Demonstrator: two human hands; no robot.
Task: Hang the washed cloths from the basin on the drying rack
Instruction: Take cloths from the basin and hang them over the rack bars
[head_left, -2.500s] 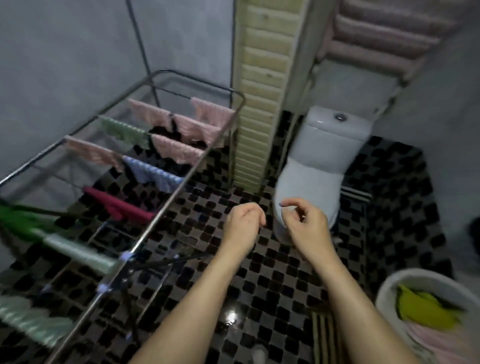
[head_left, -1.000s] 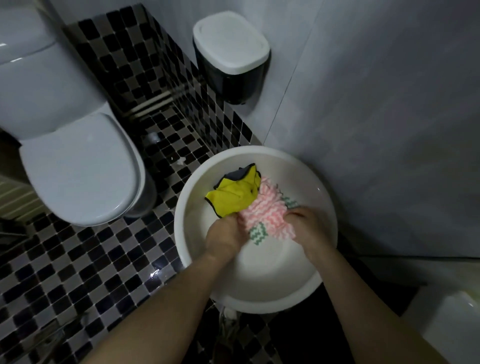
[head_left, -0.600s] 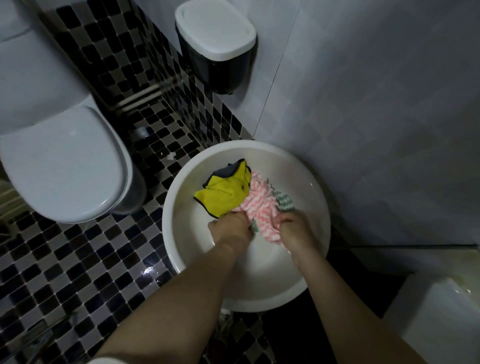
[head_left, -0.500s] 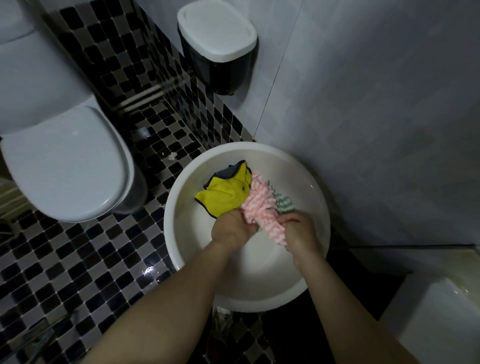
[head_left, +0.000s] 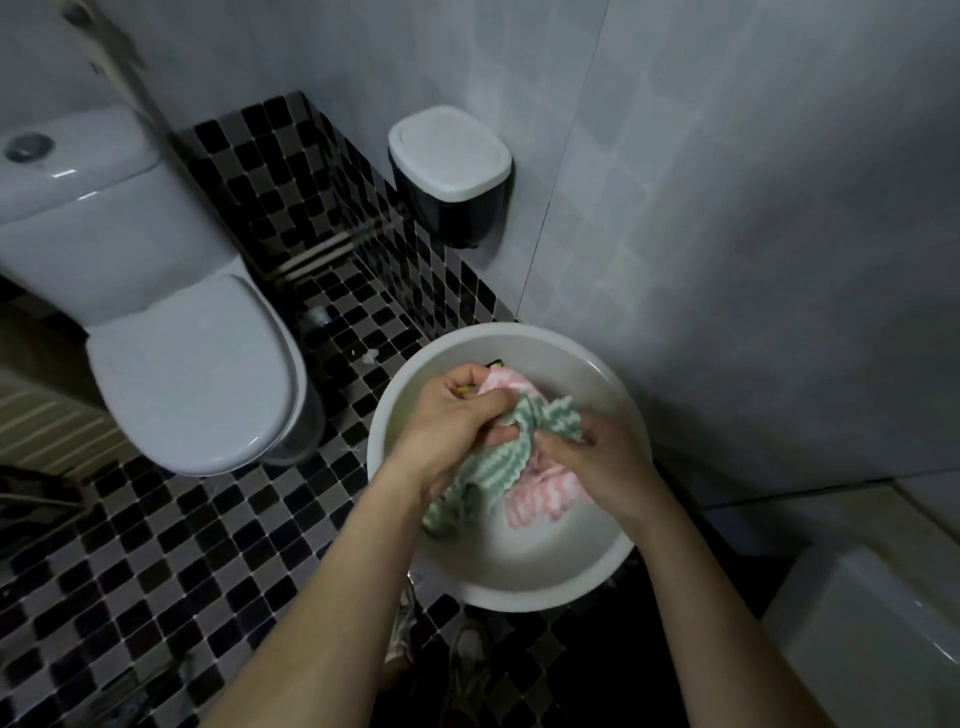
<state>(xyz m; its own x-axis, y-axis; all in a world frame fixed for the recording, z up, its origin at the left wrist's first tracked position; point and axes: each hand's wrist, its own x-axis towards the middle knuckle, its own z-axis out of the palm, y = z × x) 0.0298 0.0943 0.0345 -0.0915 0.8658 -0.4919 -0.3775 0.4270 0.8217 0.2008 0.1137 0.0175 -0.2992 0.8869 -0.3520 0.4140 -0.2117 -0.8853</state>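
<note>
The green-and-white striped cloth (head_left: 497, 470) is bunched and lifted just above the white basin (head_left: 524, 582), its lower end trailing down toward the basin's near side. The left grip (head_left: 454, 421) is curled round its upper part; the right grip (head_left: 597, 467) pinches the edge beside it. A pink-and-white cloth (head_left: 545, 493) lies in the basin under both grips. The basin stands on the black-and-white tiled floor (head_left: 156, 545) against the grey wall, with a white toilet (head_left: 192, 374) to its left and a black bin with a white lid (head_left: 449, 156) beyond
</note>
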